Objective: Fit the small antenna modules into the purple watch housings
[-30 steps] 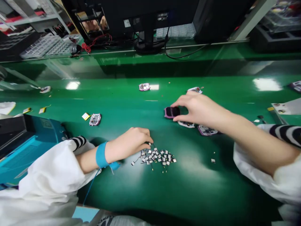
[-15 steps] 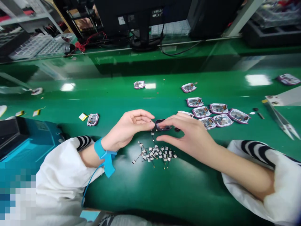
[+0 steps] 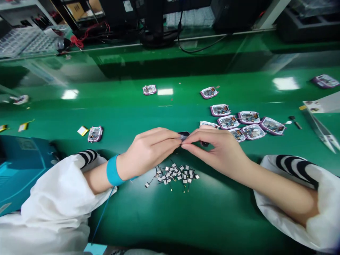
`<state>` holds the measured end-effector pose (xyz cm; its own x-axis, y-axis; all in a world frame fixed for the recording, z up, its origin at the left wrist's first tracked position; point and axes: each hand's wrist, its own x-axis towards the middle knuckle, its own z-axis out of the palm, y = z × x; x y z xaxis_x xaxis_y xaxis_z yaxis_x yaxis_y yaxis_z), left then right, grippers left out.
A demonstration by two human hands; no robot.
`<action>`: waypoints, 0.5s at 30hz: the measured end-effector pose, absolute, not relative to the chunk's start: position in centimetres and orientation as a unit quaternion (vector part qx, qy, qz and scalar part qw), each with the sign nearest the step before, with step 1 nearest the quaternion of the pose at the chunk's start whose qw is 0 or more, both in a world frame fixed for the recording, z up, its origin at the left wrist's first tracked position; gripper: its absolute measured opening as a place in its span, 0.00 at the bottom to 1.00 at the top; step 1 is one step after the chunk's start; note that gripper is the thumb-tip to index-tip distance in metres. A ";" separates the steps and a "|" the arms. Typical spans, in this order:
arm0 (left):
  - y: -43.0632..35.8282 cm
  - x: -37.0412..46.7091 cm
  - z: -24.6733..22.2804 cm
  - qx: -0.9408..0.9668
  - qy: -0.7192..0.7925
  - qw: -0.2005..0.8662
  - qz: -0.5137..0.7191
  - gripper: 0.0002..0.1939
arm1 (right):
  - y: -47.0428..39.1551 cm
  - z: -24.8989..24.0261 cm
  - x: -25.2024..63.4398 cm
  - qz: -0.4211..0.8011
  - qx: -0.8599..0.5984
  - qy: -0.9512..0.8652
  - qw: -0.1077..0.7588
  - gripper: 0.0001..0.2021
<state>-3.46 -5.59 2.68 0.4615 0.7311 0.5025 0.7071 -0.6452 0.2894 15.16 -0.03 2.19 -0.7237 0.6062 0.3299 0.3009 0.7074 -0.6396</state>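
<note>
My left hand (image 3: 154,148), with a blue strap round its wrist, is closed with its fingertips at a small dark watch case (image 3: 183,134). Most of the case is hidden behind the fingers. My right hand (image 3: 215,147) meets it from the other side, thumb and forefinger pinched together at the near edge of the case. Whatever sits in that pinch is too small and covered to name. Just below both hands lies a loose pile of small square silver parts with short dark leads (image 3: 175,173).
Several opened purple-rimmed watch cases with circuit boards (image 3: 252,131) lie to the right. Tweezers (image 3: 322,131) rest at far right. Another case (image 3: 95,134) lies beside a small yellow-edged battery (image 3: 83,131) at left. A blue machine (image 3: 26,166) stands at the left edge.
My left hand has turned palm-down and moved right onto the case. My right thumb and forefinger, apart before, are now pinched together. The whole view has shifted slightly.
</note>
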 end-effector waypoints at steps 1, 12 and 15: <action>-5.3 -3.5 2.6 0.862 0.419 0.011 0.287 0.06 | 0.4 2.0 15.3 0.278 -0.252 -0.891 0.255 0.04; -3.2 -4.6 2.1 0.730 0.569 0.181 0.333 0.06 | 3.7 1.0 14.4 0.130 -0.233 -0.961 0.067 0.17; -3.0 -4.8 2.1 0.693 0.586 0.216 0.360 0.06 | 4.6 1.7 13.2 0.161 -0.259 -0.951 0.054 0.16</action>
<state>-4.83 -2.97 2.08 0.0549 0.9678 0.2457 0.6565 -0.2204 0.7215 13.24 4.60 1.65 -0.8602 0.5096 0.0188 0.4750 0.8142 -0.3337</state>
